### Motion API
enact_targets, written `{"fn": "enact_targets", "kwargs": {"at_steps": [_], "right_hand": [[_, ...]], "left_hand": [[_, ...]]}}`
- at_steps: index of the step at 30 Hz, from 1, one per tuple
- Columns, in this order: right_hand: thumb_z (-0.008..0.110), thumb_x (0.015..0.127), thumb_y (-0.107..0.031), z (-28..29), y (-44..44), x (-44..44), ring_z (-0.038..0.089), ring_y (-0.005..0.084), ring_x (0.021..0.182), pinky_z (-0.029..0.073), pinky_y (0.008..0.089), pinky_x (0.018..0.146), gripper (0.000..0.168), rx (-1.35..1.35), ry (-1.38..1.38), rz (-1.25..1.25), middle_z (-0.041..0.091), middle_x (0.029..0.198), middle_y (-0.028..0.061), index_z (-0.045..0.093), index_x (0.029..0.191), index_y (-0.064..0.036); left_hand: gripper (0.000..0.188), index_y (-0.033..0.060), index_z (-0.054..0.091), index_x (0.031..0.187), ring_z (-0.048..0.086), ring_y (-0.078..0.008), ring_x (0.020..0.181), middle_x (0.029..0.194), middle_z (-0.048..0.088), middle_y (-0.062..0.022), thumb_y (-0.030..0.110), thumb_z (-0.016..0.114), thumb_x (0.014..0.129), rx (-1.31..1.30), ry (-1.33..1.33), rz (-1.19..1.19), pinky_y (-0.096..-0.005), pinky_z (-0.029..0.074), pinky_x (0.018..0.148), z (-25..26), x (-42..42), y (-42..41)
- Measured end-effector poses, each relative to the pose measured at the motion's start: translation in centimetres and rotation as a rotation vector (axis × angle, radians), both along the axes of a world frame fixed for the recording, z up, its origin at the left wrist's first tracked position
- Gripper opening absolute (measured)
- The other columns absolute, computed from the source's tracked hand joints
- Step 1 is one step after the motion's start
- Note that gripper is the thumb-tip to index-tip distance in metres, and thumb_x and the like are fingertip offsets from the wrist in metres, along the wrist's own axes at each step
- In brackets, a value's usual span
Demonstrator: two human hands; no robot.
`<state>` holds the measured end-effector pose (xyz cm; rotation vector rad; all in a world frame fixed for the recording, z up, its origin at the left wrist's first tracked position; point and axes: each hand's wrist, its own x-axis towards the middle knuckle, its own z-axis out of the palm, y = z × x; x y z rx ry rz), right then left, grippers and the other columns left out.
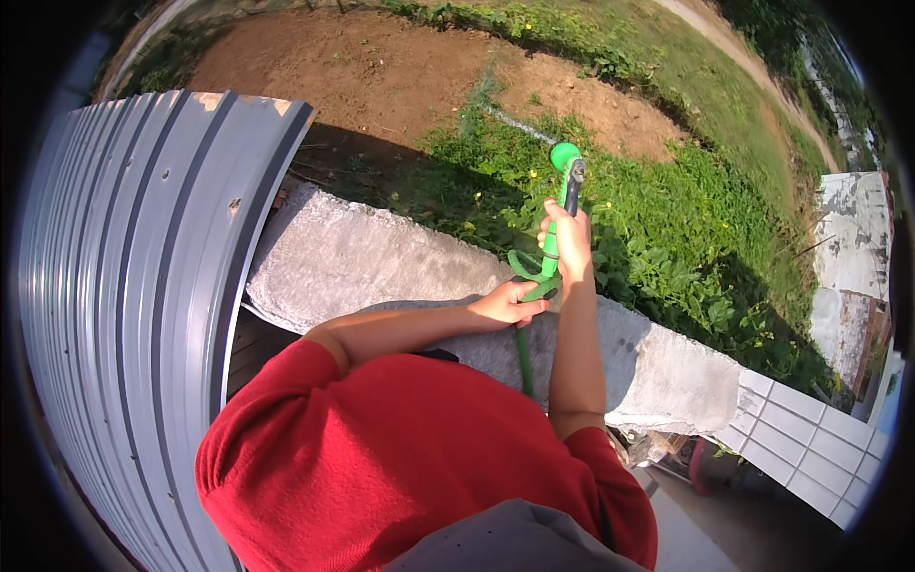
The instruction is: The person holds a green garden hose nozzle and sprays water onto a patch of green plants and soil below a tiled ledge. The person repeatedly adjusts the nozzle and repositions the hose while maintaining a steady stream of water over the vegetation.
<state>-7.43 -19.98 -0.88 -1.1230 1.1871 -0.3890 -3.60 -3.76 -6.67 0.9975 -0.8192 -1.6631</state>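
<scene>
My right hand (pixel 570 232) is wrapped around the handle of a green hose spray nozzle (pixel 565 159) with a black lever. From the nozzle's head a jet of water (pixel 520 126) shoots away over green plants (pixel 643 200). Lower and to the left, my left hand (pixel 509 304) grips the green garden hose (pixel 524 357), which loops just below the nozzle and hangs down over a concrete ledge (pixel 429 268). Both hands are close together above that ledge.
A grey corrugated metal sheet (pixel 179 214) rises at the left. Beyond the ledge lie leafy plants and bare brown soil (pixel 343 64). White tiles (pixel 800 429) cover the ledge's right end. A weathered wall (pixel 851 236) stands at the far right.
</scene>
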Motion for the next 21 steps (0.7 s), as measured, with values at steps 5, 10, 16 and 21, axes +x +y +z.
{"fn": "enact_targets", "kwargs": {"at_steps": [5, 10, 16, 21], "right_hand": [[0.063, 0.089, -0.024, 0.2, -0.2, 0.6, 0.055, 0.0155, 0.051, 0.046, 0.0296, 0.046, 0.021, 0.043, 0.116, 0.074, 0.058, 0.068, 0.0051, 0.056, 0.094, -0.005], [0.063, 0.09, -0.024, -0.7, -0.5, 0.6, 0.055, 0.0147, 0.051, 0.044, 0.0287, 0.044, 0.022, 0.041, 0.164, 0.109, 0.057, 0.067, 0.0042, 0.057, 0.099, -0.004], [0.063, 0.091, -0.024, -0.7, -0.2, 0.5, 0.054, 0.0144, 0.051, 0.044, 0.0284, 0.045, 0.022, 0.044, 0.154, 0.128, 0.056, 0.068, 0.0039, 0.058, 0.101, -0.005], [0.063, 0.09, -0.024, -0.4, 0.1, 0.6, 0.054, 0.0146, 0.051, 0.044, 0.0284, 0.045, 0.023, 0.054, 0.1, 0.126, 0.057, 0.069, 0.0043, 0.057, 0.1, -0.004]], "left_hand": [[0.016, 0.0082, 0.056, 0.094, 0.049, -0.0055, 0.057, 0.065, 0.052, 0.0035, 0.023, 0.058, 0.099, -0.04, -0.015, 0.0, -0.0239, 0.038, 0.053, -1.2, -0.4, -0.2], [0.018, 0.0081, 0.055, 0.089, 0.049, -0.0054, 0.057, 0.063, 0.053, 0.0036, 0.023, 0.057, 0.099, -0.077, -0.021, -0.016, -0.0239, 0.037, 0.054, -1.3, -0.4, -0.2], [0.018, 0.0098, 0.057, 0.089, 0.047, -0.0047, 0.057, 0.06, 0.052, 0.005, 0.024, 0.057, 0.099, -0.061, -0.083, -0.032, -0.0241, 0.035, 0.054, -0.9, -0.5, 0.0], [0.017, 0.0082, 0.057, 0.089, 0.048, -0.0052, 0.057, 0.06, 0.052, 0.0044, 0.022, 0.057, 0.099, -0.088, -0.098, -0.021, -0.0248, 0.037, 0.055, -1.8, -0.7, 0.0]]}}
